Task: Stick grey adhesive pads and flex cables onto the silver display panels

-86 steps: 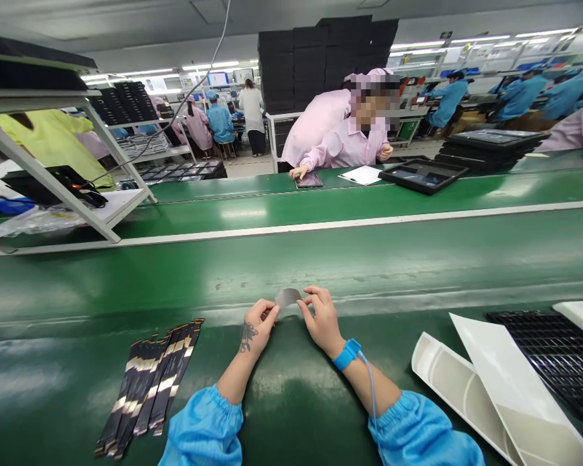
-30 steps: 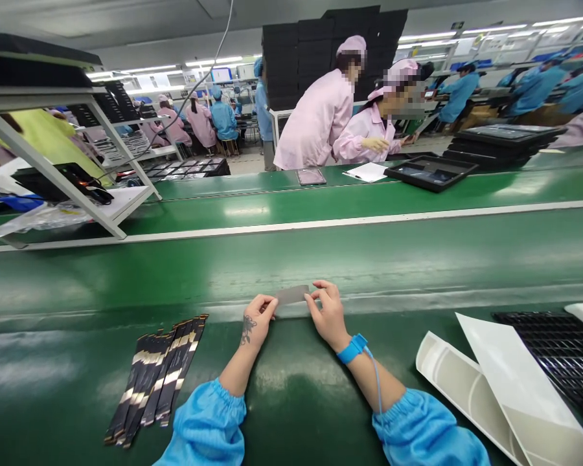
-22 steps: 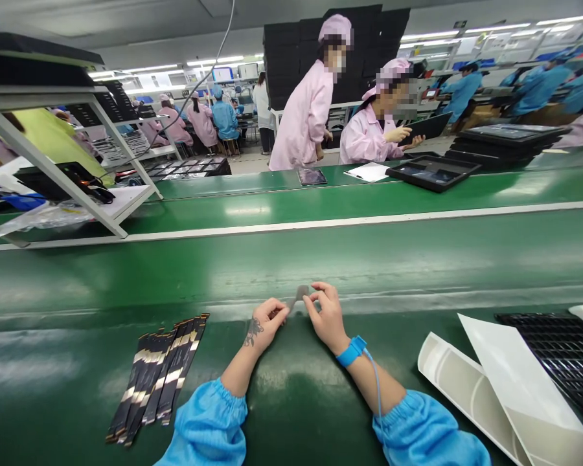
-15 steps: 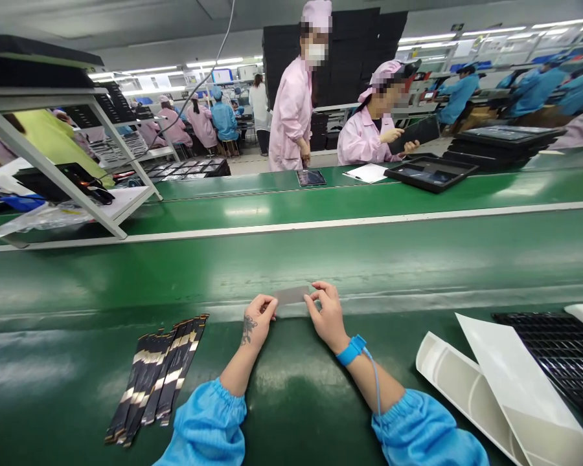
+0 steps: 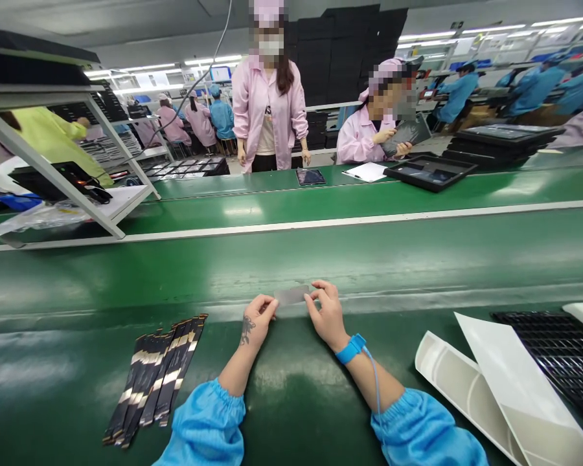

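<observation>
A thin grey translucent strip [image 5: 291, 294] is stretched flat between my two hands, just above the green table [image 5: 291, 388]. My left hand [image 5: 257, 318] pinches its left end and my right hand [image 5: 326, 310] pinches its right end, with a blue wrist strap [image 5: 348, 350] on that wrist. A fanned pile of several black and gold flex strips [image 5: 153, 378] lies on the table to the left of my left arm.
White curved trays [image 5: 471, 388] and a black grid tray [image 5: 558, 359] lie at the right. A green conveyor belt [image 5: 291, 259] runs across in front. A metal shelf rack [image 5: 68, 188] stands at the left. Across the belt, a person in pink [image 5: 269, 97] stands and another person [image 5: 369, 126] sits by black trays [image 5: 430, 171].
The strip was bent as my hands came together, then pulled flat again. The person in pink across the belt straightened up and turned to face this way.
</observation>
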`<state>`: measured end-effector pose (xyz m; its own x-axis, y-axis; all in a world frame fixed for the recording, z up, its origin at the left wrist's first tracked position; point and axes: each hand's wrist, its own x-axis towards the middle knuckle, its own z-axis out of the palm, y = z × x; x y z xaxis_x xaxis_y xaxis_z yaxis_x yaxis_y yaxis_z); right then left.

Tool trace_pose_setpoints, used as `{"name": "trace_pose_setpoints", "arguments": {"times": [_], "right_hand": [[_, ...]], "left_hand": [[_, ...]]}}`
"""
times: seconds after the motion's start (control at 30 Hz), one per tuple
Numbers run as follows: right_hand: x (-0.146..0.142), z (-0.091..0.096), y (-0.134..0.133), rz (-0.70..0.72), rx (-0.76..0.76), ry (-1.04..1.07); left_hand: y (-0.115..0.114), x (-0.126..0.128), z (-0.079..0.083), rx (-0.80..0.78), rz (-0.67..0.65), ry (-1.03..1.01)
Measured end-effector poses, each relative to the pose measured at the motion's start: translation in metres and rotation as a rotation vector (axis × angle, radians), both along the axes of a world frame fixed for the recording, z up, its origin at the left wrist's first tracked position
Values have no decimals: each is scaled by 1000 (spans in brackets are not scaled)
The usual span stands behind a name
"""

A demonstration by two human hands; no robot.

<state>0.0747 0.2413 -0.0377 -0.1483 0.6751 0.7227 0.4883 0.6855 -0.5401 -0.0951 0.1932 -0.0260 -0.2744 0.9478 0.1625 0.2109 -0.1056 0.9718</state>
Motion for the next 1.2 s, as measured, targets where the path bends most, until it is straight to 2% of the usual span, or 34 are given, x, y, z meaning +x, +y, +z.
{"name": "trace_pose_setpoints", "arguments": {"times": [0.07,0.23,0.4,0.6,0.77,0.93,1.2], "right_hand": [[1,0,1,-5,-4,4],[0,0,1,18,-4,-3],[1,1,0,-6,-26,6],[-1,0,-2,18,-26,3],[2,-2,3,-17,-54,21],[2,-1,3,-15,-46,20],[-6,5,-12,87,39,-34]], "left_hand": [[1,-2,-1,0,33,4],[2,-1,-2,-6,-9,27],[3,-3,-5,2,65,14],[1,1,-2,-14,-31,4],[2,-1,-3,-28,54,-33],[4,-2,-4,-30,46,-19],[-3,4,4,18,-24,40]]}}
